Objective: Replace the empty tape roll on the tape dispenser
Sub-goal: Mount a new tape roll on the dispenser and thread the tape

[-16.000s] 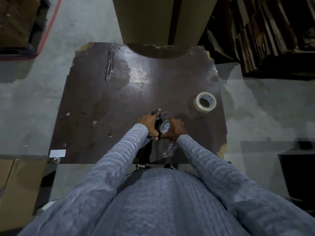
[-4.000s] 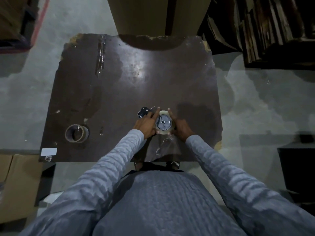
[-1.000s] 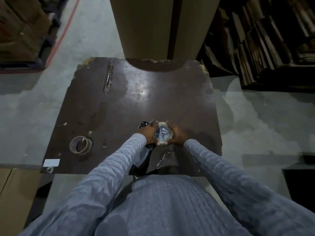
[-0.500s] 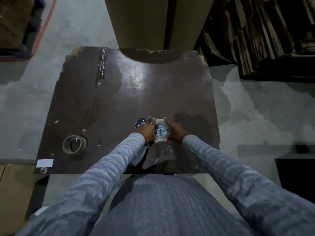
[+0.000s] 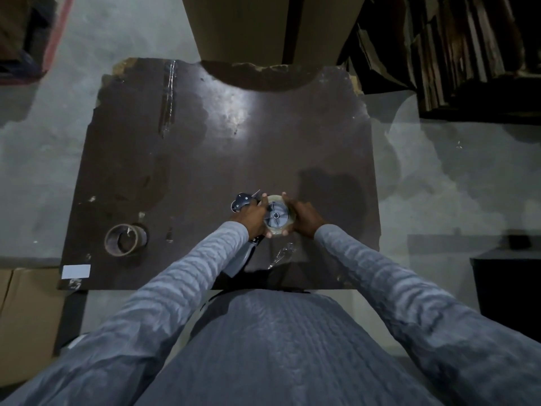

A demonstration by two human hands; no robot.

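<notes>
The tape dispenser (image 5: 241,202) lies on the dark table (image 5: 205,159) near its front edge, its metal front end pointing to the far left. A clear tape roll (image 5: 276,215) sits on the dispenser's grey hub, which shows through the roll's centre. My left hand (image 5: 253,219) grips the dispenser and the roll's left side. My right hand (image 5: 304,219) clasps the roll's right side. The empty brown cardboard core (image 5: 123,239) stands on the table at the front left, away from both hands. A crumpled clear tape strip (image 5: 281,254) lies just in front of the roll.
A white label (image 5: 76,271) sticks to the table's front left corner. A long strip of clear tape (image 5: 168,95) is stuck at the far left. A cardboard column (image 5: 243,24) rises behind the table, stacked cardboard (image 5: 456,54) at the far right, a box (image 5: 26,317) at the left.
Both hands stay on the roll and dispenser, with only small finger shifts. The view has tilted slightly. Long before, the new roll lay at the right of the table.
</notes>
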